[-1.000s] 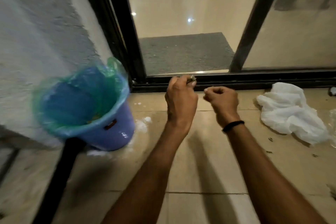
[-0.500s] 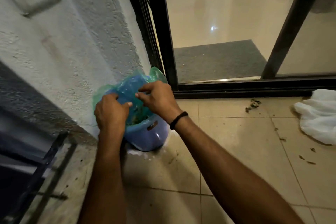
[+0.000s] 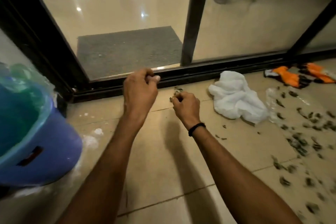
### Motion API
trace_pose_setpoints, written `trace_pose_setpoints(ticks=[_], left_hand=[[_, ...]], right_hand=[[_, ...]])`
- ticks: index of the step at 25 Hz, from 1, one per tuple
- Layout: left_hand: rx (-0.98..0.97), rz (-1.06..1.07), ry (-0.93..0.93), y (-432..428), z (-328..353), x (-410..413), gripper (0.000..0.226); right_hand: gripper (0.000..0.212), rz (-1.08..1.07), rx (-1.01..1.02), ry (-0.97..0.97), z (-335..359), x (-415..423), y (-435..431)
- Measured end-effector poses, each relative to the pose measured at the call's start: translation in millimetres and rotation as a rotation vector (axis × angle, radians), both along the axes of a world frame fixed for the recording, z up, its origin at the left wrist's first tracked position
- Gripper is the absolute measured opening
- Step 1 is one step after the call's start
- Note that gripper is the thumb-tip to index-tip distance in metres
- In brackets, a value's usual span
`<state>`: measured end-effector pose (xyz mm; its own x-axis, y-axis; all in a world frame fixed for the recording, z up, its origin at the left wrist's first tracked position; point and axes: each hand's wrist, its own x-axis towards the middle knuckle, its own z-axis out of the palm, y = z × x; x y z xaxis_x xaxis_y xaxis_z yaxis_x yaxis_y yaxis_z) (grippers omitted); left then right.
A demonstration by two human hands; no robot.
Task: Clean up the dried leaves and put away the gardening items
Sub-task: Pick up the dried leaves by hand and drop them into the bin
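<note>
Dried leaves (image 3: 300, 142) lie scattered over the tiled floor at the right, and a small clump (image 3: 176, 90) sits by the door track. My right hand (image 3: 185, 105), with a black band on the wrist, is curled with its fingertips pinching leaf bits at that clump. My left hand (image 3: 140, 92) hovers just left of it against the track, fingers curled; I cannot see anything in it. A blue bucket (image 3: 45, 152) lined with a green bag stands at the far left. Orange and black gloves (image 3: 291, 76) lie by the track at the right.
A crumpled white cloth (image 3: 236, 100) lies right of my hands, with clear plastic (image 3: 272, 100) beside it. The black sliding-door track (image 3: 209, 73) and glass panels close off the far side; a grey mat (image 3: 127, 49) lies behind the glass.
Both hands have left the bucket's green bag and moved right to the floor by the door track. The view has swung right, so the bucket now sits at the left edge.
</note>
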<state>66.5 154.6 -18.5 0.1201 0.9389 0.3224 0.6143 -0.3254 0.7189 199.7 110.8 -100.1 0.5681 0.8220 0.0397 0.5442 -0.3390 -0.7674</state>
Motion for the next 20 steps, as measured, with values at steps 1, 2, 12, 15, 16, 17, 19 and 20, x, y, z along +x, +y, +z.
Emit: trace_pose_setpoints(ticks=[1,2,12,15,16,17,19,20], left_hand=[[-0.073,-0.056,0.058,10,-30,28,0.029],[-0.15,-0.092,0.117,18,-58,51,0.036],[-0.182,-0.011,0.161,19,-169,77,0.008],[-0.198,-0.009,0.109,-5,-180,49,0.007],[-0.21,-0.03,0.092,-7,-184,43,0.007],[-0.222,-0.052,0.073,-6,-186,38,0.007],[-0.248,-0.086,0.047,4,-186,35,0.006],[-0.268,-0.088,0.03,8,-185,35,0.005]], right_hand=[[0.014,-0.044,-0.051,-0.022,-12,23,-9],[0.014,-0.077,-0.089,-0.035,-22,43,-16],[0.054,0.077,-0.182,-0.122,-52,77,57],[0.053,0.233,-0.316,-0.212,-61,69,90],[0.048,0.275,-0.373,-0.285,-65,67,97],[0.042,0.308,-0.412,-0.367,-67,66,101],[0.033,0.334,-0.398,-0.488,-71,63,102],[0.029,0.331,-0.349,-0.509,-71,63,100]])
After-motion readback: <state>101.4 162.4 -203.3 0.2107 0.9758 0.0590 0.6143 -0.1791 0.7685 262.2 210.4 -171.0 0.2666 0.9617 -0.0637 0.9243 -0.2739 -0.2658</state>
